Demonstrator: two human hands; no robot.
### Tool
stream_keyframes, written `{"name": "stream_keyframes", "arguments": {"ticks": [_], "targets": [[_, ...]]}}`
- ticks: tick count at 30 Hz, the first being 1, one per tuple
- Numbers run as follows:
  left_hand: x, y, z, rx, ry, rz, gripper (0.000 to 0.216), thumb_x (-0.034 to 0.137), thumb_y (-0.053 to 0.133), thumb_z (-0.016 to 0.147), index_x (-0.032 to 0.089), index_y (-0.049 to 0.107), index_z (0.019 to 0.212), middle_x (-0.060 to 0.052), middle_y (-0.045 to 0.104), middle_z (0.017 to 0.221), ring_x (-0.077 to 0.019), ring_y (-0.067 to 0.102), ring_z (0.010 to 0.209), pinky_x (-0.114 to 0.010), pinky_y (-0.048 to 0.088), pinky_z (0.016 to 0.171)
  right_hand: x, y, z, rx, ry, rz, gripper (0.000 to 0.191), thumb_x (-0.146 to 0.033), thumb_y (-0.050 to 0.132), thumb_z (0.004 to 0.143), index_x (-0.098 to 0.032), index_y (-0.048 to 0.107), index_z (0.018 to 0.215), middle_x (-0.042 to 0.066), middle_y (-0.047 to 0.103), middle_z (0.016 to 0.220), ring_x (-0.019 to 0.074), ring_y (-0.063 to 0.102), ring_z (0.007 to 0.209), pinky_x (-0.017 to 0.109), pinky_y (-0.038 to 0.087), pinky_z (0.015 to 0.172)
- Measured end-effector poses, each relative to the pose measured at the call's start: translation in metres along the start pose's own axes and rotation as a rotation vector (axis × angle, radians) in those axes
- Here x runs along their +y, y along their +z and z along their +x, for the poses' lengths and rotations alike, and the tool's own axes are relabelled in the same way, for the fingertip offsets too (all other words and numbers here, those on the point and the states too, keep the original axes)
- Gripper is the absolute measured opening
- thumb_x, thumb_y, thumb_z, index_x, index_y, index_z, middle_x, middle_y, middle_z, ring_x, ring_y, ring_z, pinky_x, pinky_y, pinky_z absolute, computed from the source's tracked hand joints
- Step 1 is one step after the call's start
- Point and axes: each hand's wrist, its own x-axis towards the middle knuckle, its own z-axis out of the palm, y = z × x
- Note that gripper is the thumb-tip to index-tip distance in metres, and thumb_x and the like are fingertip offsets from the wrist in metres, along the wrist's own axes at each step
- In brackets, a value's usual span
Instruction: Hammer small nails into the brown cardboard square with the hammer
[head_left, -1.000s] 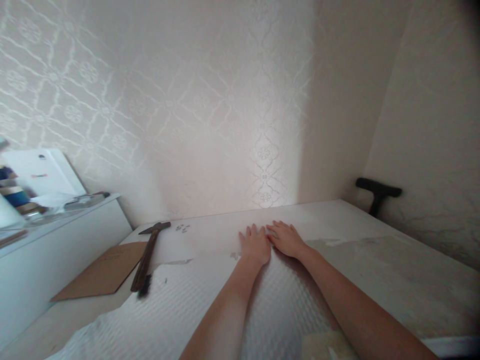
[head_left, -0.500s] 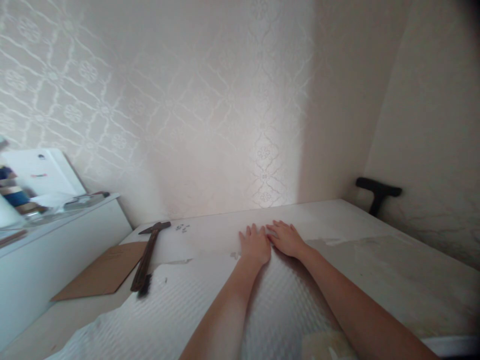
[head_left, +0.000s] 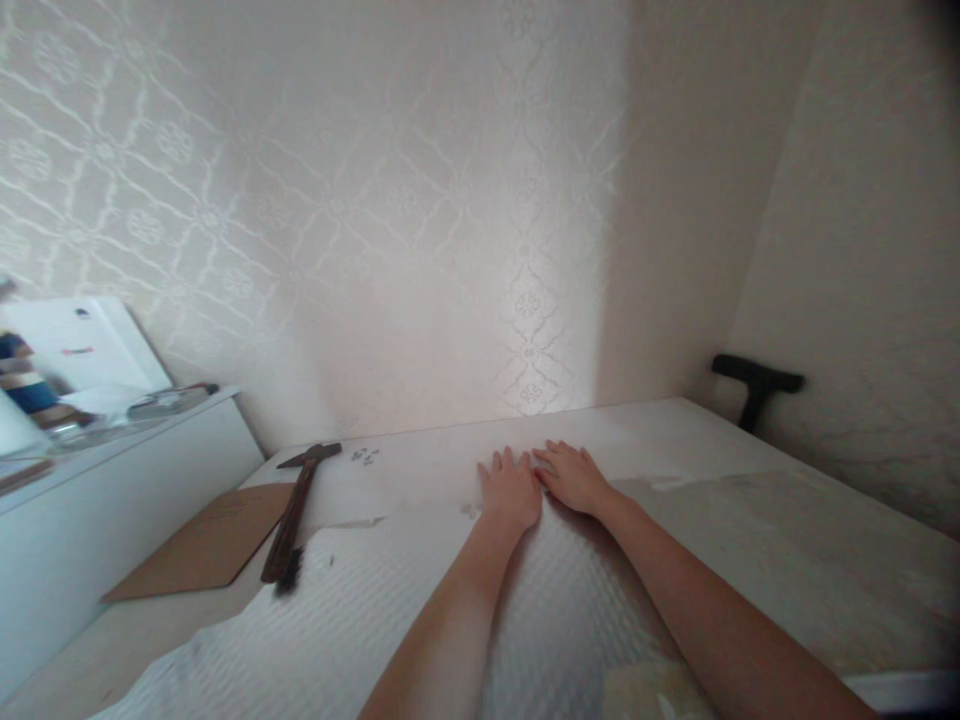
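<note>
My left hand (head_left: pixel 511 490) lies palm down with its fingers spread, at the far edge of a white sheet with a raised, bumpy pattern (head_left: pixel 367 610). Close beside it, my right hand (head_left: pixel 574 477) rests flat on the white tabletop (head_left: pixel 435 465), its fingers stretched out and slightly apart. The thumbs nearly meet. Neither hand holds anything that I can see; what is under the palms is hidden. A hammer with a wooden handle (head_left: pixel 295 520) lies to the left, and a little group of small dark pieces (head_left: pixel 365 456) is near its head.
Brown cardboard (head_left: pixel 210 540) lies under the hammer's left side. A white cabinet (head_left: pixel 150 480) at the left carries a white box (head_left: pixel 97 345) and clutter. Patterned wallpaper (head_left: pixel 412 230) rises behind the table. A black T-shaped handle (head_left: pixel 756 380) stands beyond the right edge.
</note>
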Motion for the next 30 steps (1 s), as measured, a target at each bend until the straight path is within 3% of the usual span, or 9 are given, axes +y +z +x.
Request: {"name": "stream_keyframes", "arguments": {"ticks": [24,30], "targets": [[-0.001,0.002,0.001,0.020,0.013,-0.006,0.046,0.032,0.024,0.092,0.018,0.037,0.133,-0.014,0.034,0.141,-0.0311,0.029,0.129,-0.055,0.023,0.102,0.000,-0.001,-0.002,0.034,-0.012,-0.020,0.046,-0.036,0.035,0.092,-0.019,0.042,0.134,0.013,0.033,0.141,0.0281,0.027,0.129,0.051,0.020,0.102],[-0.002,0.001,-0.004,0.066,0.034,-0.013,0.043,0.031,0.024,0.092,0.017,0.043,0.129,-0.013,0.039,0.137,-0.0275,0.034,0.126,-0.050,0.026,0.102,-0.004,-0.003,-0.015,0.088,-0.046,-0.067,0.043,-0.030,0.030,0.093,-0.014,0.048,0.128,0.016,0.039,0.137,0.0270,0.033,0.126,0.047,0.024,0.102]]}}
